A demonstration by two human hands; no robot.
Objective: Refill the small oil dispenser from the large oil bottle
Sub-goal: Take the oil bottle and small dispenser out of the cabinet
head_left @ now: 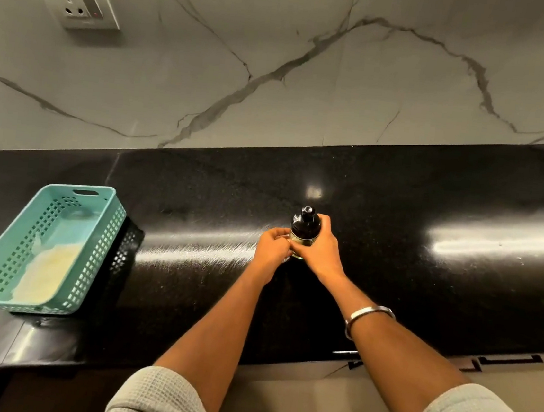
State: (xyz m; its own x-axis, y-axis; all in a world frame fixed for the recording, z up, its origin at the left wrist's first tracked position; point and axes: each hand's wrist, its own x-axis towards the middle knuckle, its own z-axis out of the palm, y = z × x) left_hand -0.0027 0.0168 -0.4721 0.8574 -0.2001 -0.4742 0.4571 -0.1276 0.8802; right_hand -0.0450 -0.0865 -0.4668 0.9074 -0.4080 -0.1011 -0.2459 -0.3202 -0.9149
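Left hand and right hand: fingers curled around the small oil dispenser, upright mid-surface, black cap on. Large bottle: not visible. Risk: dispenser skidding on the glossy surface during uncapping. Teal basket: left edge.

— What colour is the counter?
— Glossy black, finely speckled, with white glare streaks. The wall behind is pale grey-white marble with dark grey veins.
— And the basket?
— Teal, its sides a grid of square holes, something pale yellow inside.
— The dispenser?
— Black top, clear yellowish glass below. Sleeves are grey waffle-weave; the bangle silver.
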